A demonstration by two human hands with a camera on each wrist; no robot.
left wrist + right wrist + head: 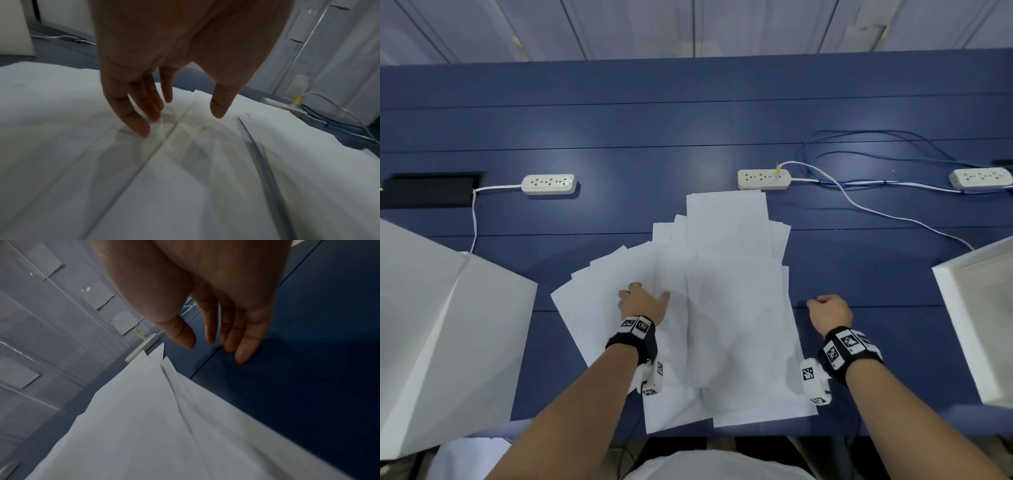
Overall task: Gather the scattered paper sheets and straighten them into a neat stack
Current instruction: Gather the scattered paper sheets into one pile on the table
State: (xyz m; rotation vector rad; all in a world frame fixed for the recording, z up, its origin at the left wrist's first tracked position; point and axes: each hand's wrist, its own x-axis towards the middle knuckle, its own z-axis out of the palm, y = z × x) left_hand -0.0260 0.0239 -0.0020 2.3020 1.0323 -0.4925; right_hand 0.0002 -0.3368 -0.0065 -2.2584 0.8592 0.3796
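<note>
1. The sheets (722,308) lay spread in an overlapping fan on the blue table (688,130), in front of the person and a little right of centre. Some pointed away toward the far edge; others splayed out to the left.
2. The farthest sheet reached almost to the middle power strip (763,179), which had a yellow-tagged plug in it.
3. The left hand (643,301) rested palm down on the left part of the fan. In the left wrist view its fingers (133,120) were straight and slightly spread, with the tips touching the top sheet (123,162). It gripped nothing.
4. The right hand (830,310) was over bare table just beside the right edge of the sheets, apart from them. From the head view it looked loosely curled; in the right wrist view its fingers (244,352) hung relaxed and nearly straight above the table (308,386), holding nothing.
5. Both wrists wore black bands with square printed markers.
6. Another strip (549,184) sat to the far left and a third (981,177) at the far right, with blue and white cables (859,192) looping between them.
7. White boxes (441,325) stood at both side edges of the table.
</note>
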